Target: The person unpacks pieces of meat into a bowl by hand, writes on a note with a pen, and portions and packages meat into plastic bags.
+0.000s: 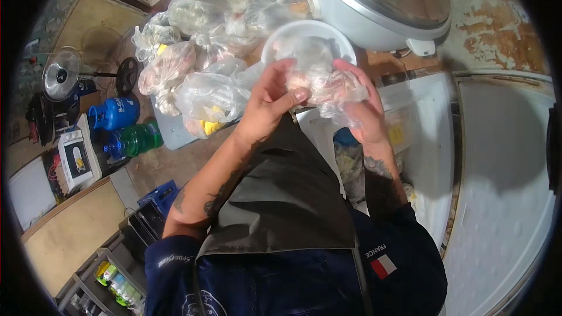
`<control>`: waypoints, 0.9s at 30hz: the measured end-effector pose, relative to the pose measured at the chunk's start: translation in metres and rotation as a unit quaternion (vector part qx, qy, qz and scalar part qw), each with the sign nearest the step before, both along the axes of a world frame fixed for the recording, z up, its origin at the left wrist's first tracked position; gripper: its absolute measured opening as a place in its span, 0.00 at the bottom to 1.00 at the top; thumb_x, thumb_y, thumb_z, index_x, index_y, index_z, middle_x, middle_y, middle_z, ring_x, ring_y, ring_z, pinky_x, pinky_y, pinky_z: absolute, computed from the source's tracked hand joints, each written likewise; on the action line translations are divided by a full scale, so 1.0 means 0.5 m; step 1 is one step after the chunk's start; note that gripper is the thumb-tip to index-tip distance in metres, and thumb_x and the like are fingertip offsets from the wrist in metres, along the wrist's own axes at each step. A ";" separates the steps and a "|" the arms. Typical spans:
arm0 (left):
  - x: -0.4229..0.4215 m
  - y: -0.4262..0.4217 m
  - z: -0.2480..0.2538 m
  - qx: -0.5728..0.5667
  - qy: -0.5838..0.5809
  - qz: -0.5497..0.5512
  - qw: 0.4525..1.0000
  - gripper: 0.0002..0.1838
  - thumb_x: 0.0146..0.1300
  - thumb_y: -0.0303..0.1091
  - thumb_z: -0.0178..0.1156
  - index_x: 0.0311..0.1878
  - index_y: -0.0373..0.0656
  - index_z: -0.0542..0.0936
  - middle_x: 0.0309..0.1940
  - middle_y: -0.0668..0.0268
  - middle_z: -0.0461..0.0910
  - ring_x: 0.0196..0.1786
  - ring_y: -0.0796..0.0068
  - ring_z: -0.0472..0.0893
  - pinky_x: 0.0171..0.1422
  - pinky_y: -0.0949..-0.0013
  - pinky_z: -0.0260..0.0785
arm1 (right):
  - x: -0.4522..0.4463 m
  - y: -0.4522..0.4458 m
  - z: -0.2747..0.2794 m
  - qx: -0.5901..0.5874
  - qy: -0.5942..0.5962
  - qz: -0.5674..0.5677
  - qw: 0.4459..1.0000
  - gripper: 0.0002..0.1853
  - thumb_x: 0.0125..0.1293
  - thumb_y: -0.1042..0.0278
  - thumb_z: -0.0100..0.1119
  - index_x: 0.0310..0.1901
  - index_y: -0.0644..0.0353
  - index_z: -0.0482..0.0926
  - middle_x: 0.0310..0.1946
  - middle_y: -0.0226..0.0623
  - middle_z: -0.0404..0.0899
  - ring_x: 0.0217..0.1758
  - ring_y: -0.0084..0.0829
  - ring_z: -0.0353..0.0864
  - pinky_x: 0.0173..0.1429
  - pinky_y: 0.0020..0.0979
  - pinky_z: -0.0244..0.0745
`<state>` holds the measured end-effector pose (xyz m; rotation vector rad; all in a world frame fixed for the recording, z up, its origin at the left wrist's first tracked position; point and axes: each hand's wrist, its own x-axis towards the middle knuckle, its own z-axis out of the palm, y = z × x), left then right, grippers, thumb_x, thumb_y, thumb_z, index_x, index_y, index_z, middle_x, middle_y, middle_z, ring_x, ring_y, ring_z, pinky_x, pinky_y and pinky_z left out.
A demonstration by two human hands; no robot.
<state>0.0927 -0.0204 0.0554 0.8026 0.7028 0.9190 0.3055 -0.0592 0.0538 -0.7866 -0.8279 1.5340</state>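
Note:
Between my hands is a clear plastic bag [329, 86] of pinkish pieces that look like raw meat. My left hand [270, 100] grips its left side, thumb and fingers against the plastic. On the other side, my right hand [367, 108] has its fingers curled round the bag. Just behind the bag stands a white bowl [346, 41], partly hidden by it. Left of the bowl, several knotted plastic bags [202, 9] with pale and pinkish contents lie on the table. A clear bag [211, 95] with something yellow under it is nearest my left hand.
A large rice cooker [374, 14] stands behind the bowl. At my right, a chest freezer [430, 134] is open with bags inside, its lid [506, 199] further right. Blue and green containers, including a gas cylinder [120, 113], stand on the left. Crates [117, 257] are lower left.

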 end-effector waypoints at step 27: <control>-0.030 0.016 -0.042 -0.093 -0.075 -0.068 0.991 0.17 0.78 0.39 0.55 0.61 0.37 0.76 0.53 0.58 0.84 0.52 0.70 0.85 0.61 0.61 0.80 | 0.009 0.013 -0.044 0.236 -0.446 -0.213 0.837 0.21 0.55 0.83 0.73 0.52 0.62 0.86 0.55 0.43 0.84 0.55 0.35 0.85 0.56 0.32 0.80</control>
